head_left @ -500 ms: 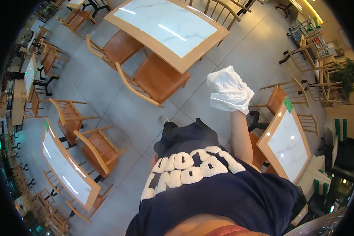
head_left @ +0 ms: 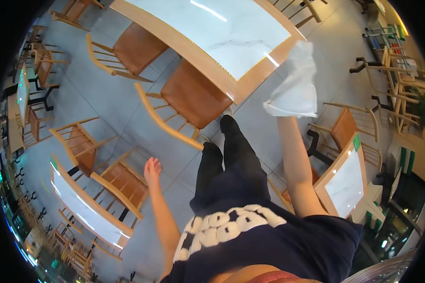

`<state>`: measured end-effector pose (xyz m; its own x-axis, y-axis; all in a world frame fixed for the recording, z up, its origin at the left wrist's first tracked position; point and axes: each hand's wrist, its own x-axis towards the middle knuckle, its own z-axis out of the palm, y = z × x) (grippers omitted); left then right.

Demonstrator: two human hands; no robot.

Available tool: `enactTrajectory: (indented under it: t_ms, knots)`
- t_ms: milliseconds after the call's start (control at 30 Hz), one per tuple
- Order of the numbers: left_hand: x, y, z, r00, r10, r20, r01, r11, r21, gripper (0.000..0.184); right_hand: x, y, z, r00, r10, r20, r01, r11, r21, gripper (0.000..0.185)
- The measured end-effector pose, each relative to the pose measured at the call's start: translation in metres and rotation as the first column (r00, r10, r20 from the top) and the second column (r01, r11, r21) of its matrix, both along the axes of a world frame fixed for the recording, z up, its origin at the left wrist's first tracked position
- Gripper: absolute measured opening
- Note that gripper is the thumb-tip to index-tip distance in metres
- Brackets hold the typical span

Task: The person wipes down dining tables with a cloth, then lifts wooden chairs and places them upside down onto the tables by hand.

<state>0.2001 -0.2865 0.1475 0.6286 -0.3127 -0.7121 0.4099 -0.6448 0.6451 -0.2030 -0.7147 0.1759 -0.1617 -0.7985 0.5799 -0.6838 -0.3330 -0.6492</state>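
Observation:
A white cloth (head_left: 295,87) drapes over my right hand and hides its fingers. I hold it out at the near right corner of the large table (head_left: 257,86), which has a wooden border and a white marble-patterned top. Whether the cloth touches the table edge I cannot tell. My left hand (head_left: 152,170) hangs low on the left with its fingers loosely bent and nothing in them. Nearest to that hand is a wooden chair with a brown seat (head_left: 123,181). Another brown-seated chair (head_left: 191,96) is tucked at the large table, just ahead of my feet.
A second chair (head_left: 139,49) stands farther left along the large table. To the left is a smaller table (head_left: 87,207) with chairs; to the right, another table (head_left: 342,184) and chair (head_left: 344,125). Stacked wooden furniture (head_left: 394,70) lines the far right. Grey tiles cover the floor.
I have stepped closer to the large table. My right hand has moved forward and right with the cloth, up to the table corner. My left hand has come into view.

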Motion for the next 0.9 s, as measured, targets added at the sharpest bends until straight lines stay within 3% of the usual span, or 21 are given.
enactTrajectory:
  t_ms: [100, 133, 200, 233, 433, 500, 600, 667, 733, 833, 900]
  knots:
    - [-0.049, 0.009, -0.016, 0.987, -0.051, 0.153, 0.059, 0.997, -0.049, 0.040, 0.057, -0.056, -0.100, 0.978, 0.130, -0.164, -0.120, 0.990, 0.071, 0.058]
    - [-0.068, 0.009, -0.015, 0.990, -0.040, 0.133, 0.042, 0.999, -0.008, 0.039, 0.071, -0.070, -0.123, 0.945, 0.188, -0.269, -0.140, 0.972, 0.188, 0.058]
    - [-0.098, -0.018, -0.009, 0.995, -0.058, 0.077, 0.053, 0.996, 0.065, 0.037, 0.087, -0.079, -0.131, 0.758, 0.433, -0.488, -0.151, 0.844, 0.515, 0.057]
    - [-0.117, -0.040, -0.004, 0.997, -0.067, 0.041, 0.063, 0.995, 0.082, 0.035, 0.088, -0.082, -0.135, 0.694, 0.490, -0.527, -0.161, 0.820, 0.550, 0.059]
    - [-0.119, -0.229, -0.009, 0.951, -0.280, 0.129, 0.292, 0.953, -0.080, 0.029, 0.081, -0.108, -0.134, 0.667, 0.560, -0.491, -0.302, 0.806, 0.510, 0.062]
    - [-0.093, -0.298, -0.032, 0.861, -0.410, 0.302, 0.450, 0.890, -0.076, 0.027, 0.078, -0.110, -0.136, 0.674, 0.572, -0.469, -0.302, 0.792, 0.531, 0.063]
    - [-0.053, -0.413, -0.055, 0.585, -0.473, 0.659, 0.618, 0.786, 0.016, 0.024, 0.073, -0.113, -0.138, 0.713, 0.550, -0.435, -0.295, 0.798, 0.525, 0.064]
    - [-0.033, -0.478, -0.069, 0.550, -0.377, 0.745, 0.630, 0.774, -0.073, 0.026, 0.066, -0.116, -0.136, 0.784, 0.500, -0.368, -0.297, 0.822, 0.486, 0.063]
    - [-0.026, -0.526, -0.075, 0.475, -0.381, 0.793, 0.671, 0.740, -0.047, 0.029, 0.050, -0.117, -0.135, 0.877, 0.431, -0.214, -0.298, 0.835, 0.462, 0.050]
    - [-0.069, -0.552, -0.069, 0.193, -0.416, 0.888, 0.908, 0.419, -0.001, 0.037, 0.030, -0.119, -0.135, 0.957, 0.290, -0.015, -0.259, 0.874, 0.410, 0.039]
    - [-0.111, -0.542, -0.073, -0.085, -0.443, 0.892, 0.996, -0.026, 0.082, 0.041, 0.022, -0.112, -0.136, 0.966, 0.250, -0.060, -0.199, 0.875, 0.441, 0.039]
